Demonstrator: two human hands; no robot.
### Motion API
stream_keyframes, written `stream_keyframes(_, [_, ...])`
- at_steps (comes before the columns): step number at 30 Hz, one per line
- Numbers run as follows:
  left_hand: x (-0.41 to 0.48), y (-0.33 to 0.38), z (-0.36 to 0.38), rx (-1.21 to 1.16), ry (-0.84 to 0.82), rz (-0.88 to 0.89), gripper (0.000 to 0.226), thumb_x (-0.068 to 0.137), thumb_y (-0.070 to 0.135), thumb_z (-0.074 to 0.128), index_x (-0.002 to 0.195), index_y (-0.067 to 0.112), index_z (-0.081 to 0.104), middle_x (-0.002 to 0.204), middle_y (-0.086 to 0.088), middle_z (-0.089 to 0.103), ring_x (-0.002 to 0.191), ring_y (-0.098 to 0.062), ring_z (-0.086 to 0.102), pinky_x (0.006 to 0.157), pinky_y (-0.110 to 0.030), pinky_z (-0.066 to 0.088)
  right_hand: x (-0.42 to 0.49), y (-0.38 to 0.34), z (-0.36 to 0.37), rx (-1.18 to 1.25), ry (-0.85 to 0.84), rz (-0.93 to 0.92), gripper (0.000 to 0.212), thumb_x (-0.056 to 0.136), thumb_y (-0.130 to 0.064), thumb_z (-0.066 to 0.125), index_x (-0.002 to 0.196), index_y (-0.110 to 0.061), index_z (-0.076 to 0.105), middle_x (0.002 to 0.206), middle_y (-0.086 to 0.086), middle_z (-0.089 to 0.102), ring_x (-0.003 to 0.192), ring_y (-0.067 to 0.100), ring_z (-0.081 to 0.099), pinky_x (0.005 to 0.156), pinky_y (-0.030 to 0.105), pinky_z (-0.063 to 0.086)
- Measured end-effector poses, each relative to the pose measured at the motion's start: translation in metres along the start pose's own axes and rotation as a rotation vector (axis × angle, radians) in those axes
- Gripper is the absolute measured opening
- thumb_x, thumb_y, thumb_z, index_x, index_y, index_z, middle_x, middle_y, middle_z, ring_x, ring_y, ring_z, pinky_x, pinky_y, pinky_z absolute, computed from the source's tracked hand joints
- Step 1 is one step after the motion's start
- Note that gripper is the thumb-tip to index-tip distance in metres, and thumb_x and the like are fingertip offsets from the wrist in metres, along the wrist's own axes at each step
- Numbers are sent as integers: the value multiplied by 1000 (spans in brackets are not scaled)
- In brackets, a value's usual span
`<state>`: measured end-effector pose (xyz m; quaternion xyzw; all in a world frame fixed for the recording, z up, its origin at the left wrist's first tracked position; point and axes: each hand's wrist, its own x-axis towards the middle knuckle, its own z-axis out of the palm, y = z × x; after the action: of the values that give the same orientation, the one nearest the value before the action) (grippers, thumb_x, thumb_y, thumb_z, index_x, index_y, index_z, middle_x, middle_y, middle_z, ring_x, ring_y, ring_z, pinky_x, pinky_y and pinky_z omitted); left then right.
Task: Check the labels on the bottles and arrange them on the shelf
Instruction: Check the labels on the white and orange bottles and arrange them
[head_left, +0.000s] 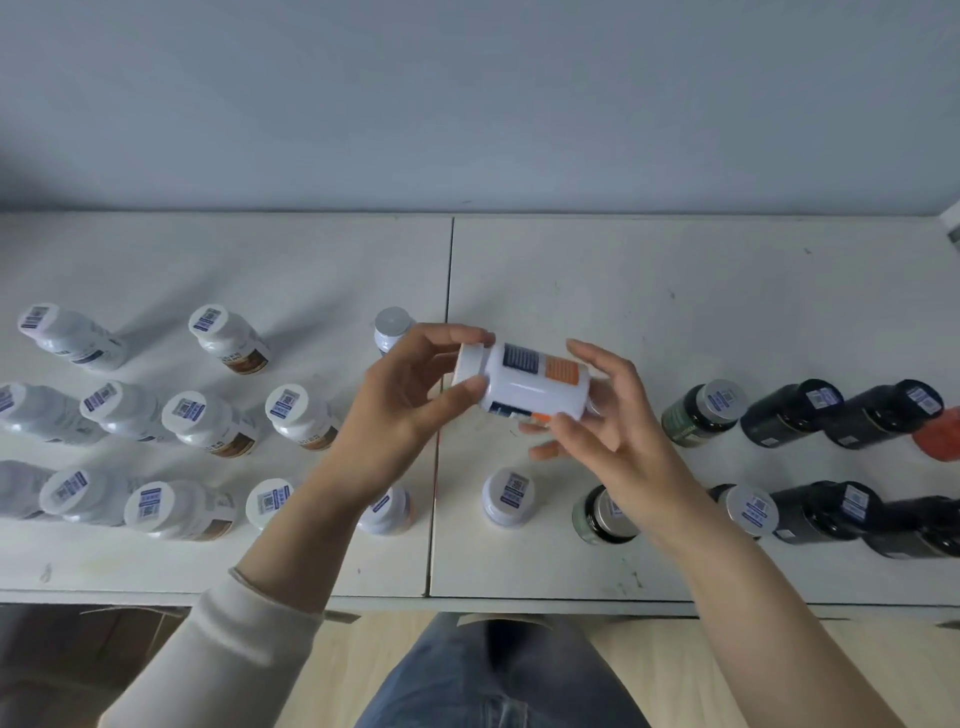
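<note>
A white bottle (524, 385) with a blue and orange label lies sideways in the air above the white shelf top (649, 291). My left hand (400, 400) pinches its white cap end between thumb and fingers. My right hand (602, 415) cups its base end, fingers curled under and behind it. Several white bottles (210, 423) with sticker-topped caps stand in rows on the left. Several dark bottles (789, 415) stand on the right. A grey-capped bottle (392, 325) sits just behind my left hand.
The shelf top is two white panels meeting at a seam (441, 415) under my hands. An orange-red bottle (940, 434) shows at the right edge. A white-capped bottle (509, 496) and a dark jar (602, 514) stand below my right hand. A grey wall rises behind.
</note>
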<state>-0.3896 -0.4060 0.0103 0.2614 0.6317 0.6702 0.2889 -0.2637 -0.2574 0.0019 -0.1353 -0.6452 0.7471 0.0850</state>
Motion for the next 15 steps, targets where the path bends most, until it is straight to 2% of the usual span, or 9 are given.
stream_keyframes(2, [-3,-1,-4,-8,-52,34,28,83,10,62,110,17,59,119,1,65,113,-18,59,89,-28,50,-1,0,2,22,9,24,39,83,-23,63,117,-25,44,113,9,57,85,21,69,69,26,56])
stream_keyframes(5, [-2,-5,-4,-81,-47,-10,30,82,19,62,112,16,58,119,-1,64,110,-19,61,85,-31,52,-4,3,4,-30,22,-54,44,78,-12,66,114,-30,48,108,-5,59,94,13,64,81,26,53])
stream_keyframes(7, [0,-5,-4,-187,-51,-2,29,81,18,67,109,18,61,118,-1,65,110,-21,61,84,-31,52,-6,5,6,14,44,-47,53,75,-16,69,119,-34,44,115,-1,56,98,15,64,85,29,54])
stream_keyframes(9, [2,-6,-4,-274,-89,37,33,78,18,69,111,18,62,126,-2,61,121,-24,55,93,-36,50,-6,3,8,81,81,8,53,76,-15,67,121,-26,43,117,10,56,91,18,67,75,29,56])
stream_keyframes(11, [3,-7,-3,-296,-96,12,37,81,9,68,116,15,58,129,0,59,124,-21,52,97,-38,48,-6,0,8,97,108,-1,46,74,-11,64,115,-19,47,112,10,59,85,17,68,70,25,55])
stream_keyframes(13, [6,-10,-1,-310,-44,-59,36,84,3,60,117,16,56,121,6,64,115,-15,58,91,-32,52,-5,0,10,37,178,-66,48,69,-10,70,110,-25,50,107,2,60,85,12,66,73,23,54])
stream_keyframes(15, [10,-13,3,-377,13,-140,32,84,10,58,116,17,58,112,4,68,105,-14,63,84,-26,54,-2,-1,16,-136,287,-141,51,65,-22,76,107,-36,52,106,-1,61,86,16,66,72,21,53])
